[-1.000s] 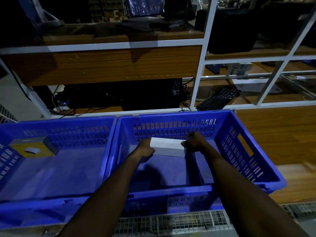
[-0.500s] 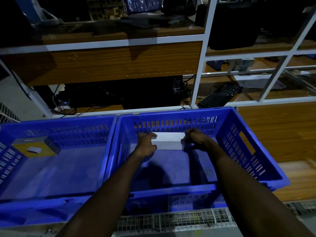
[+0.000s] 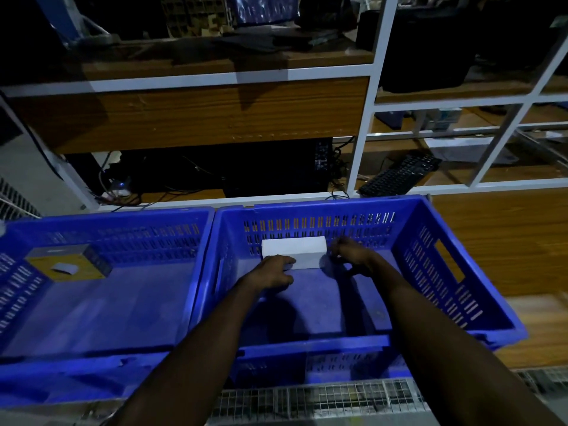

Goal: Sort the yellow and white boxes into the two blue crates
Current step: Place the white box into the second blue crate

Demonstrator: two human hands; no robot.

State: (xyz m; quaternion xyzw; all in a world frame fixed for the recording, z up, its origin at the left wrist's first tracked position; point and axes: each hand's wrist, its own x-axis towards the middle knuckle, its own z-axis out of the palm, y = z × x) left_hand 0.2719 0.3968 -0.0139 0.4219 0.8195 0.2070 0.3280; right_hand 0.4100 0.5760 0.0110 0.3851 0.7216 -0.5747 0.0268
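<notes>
White box (image 3: pixel 293 252) at the far wall of the right crate (image 3: pixel 322 206), left hand (image 3: pixel 272 271) touching its near corner, right hand (image 3: pixel 350 256) just beside; yellow box (image 3: pixel 67 263) in left crate (image 3: pixel 123 238)

Two blue slotted crates sit side by side, the left crate (image 3: pixel 107 217) holding a yellow box (image 3: pixel 69 263) with a pale picture on top near its far left corner, the right crate (image 3: pixel 461 272) holding a plain white box (image 3: pixel 293 251) against its far wall.

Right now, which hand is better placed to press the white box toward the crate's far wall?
Left, probably. The left hand rests on the near face of the white box; the right hand sits curled beside its right end.
</notes>
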